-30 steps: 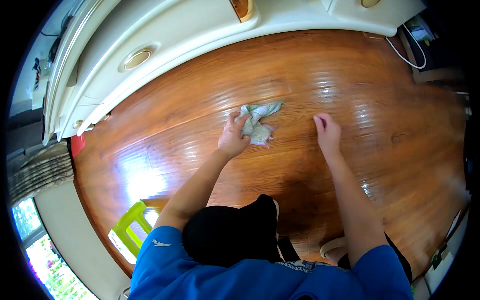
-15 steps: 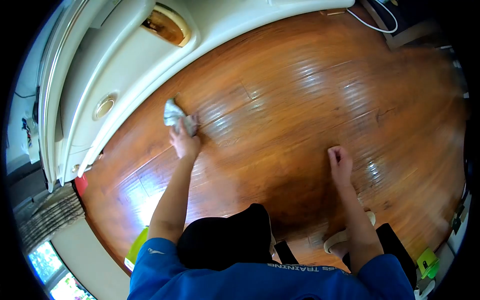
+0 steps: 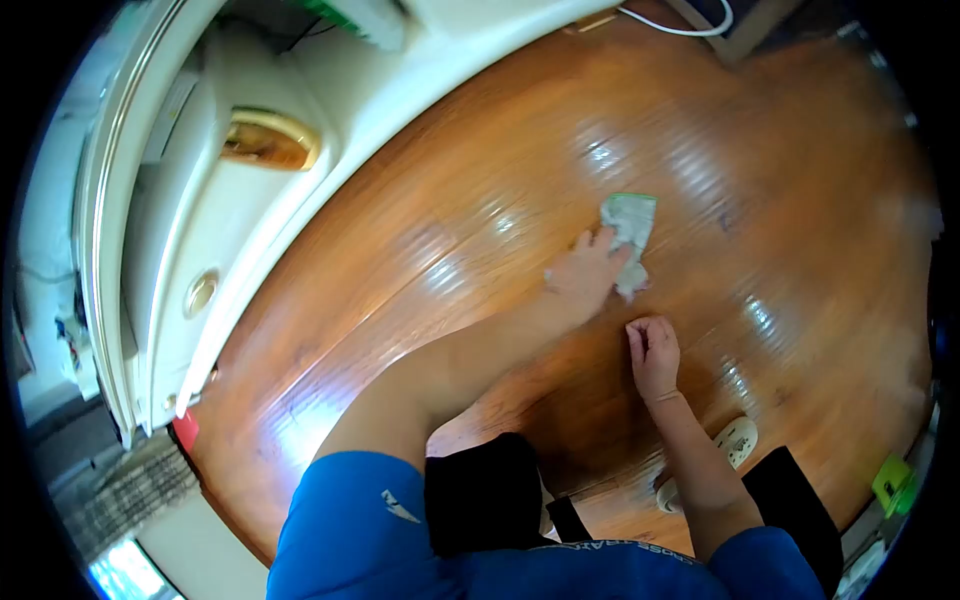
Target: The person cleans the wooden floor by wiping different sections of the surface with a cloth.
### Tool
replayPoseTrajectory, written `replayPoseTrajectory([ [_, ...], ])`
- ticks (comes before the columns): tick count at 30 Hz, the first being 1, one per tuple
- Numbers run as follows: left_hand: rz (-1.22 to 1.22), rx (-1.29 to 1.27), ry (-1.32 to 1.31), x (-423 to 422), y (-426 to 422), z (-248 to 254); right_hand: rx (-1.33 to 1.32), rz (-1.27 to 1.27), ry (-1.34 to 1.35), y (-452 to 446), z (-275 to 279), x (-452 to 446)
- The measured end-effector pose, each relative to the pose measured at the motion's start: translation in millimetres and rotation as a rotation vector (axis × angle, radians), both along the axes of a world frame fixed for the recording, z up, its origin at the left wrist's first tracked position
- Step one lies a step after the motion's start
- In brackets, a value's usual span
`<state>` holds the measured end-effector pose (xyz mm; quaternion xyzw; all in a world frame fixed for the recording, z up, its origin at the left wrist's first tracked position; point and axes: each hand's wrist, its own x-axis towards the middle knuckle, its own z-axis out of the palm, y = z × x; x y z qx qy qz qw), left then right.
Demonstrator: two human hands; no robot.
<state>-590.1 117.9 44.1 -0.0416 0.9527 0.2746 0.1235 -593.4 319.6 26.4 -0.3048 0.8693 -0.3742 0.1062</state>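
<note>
My left hand (image 3: 583, 272) reaches forward and across, gripping a pale grey-white cloth (image 3: 630, 222) with a green edge. The cloth lies partly spread on the shiny brown wooden floor (image 3: 400, 290), beyond my fingertips. Just below and to the right of the cloth, my right hand (image 3: 655, 358) is curled into a loose fist near the floor, and nothing shows in it.
A white cabinet (image 3: 350, 180) with a gold-framed recess curves along the upper left. A white cable (image 3: 675, 32) lies at the top. One light clog (image 3: 738, 440) shows beside my right arm. A bright green object (image 3: 893, 485) is at the lower right.
My left hand has swept the cloth from near the cabinet far to the right, and the cloth is more spread. My right hand stays curled, slightly shifted. The view has turned a little.
</note>
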Motion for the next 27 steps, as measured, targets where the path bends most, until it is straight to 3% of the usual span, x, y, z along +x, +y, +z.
replayPoseTrajectory([
  [3,0.044,-0.060,0.164,5,-39,24,0.022,-0.010,0.026,18,-6,2],
  [5,0.616,0.373,0.160,19,-76,-16,-0.039,0.088,0.086,19,-13,2],
  [6,0.474,-0.134,0.277,30,-98,-11,-0.033,0.055,0.172,17,-17,4],
  [8,0.629,-0.409,0.332,33,-118,-36,-0.028,0.038,0.184,20,-29,7],
  [9,0.597,-0.400,0.330,17,-112,-34,-0.029,0.051,0.191,20,-33,10],
  [11,0.637,-0.460,0.087,-13,-89,-18,-0.004,0.019,0.201,19,-34,13],
  [14,0.493,-0.363,0.233,-96,-63,-26,-0.014,0.032,0.160,17,-31,8],
  [19,0.047,-0.098,0.149,-202,32,-9,-0.040,0.016,0.169,16,-28,8],
  [21,-0.090,-0.037,0.129,-192,50,-10,-0.049,-0.004,0.163,17,-30,8],
  [23,-0.305,0.147,0.286,-151,53,-22,-0.062,-0.047,0.149,17,-32,11],
  [27,-0.402,0.045,0.276,-37,-17,-17,-0.029,0.001,0.113,21,-35,11],
])
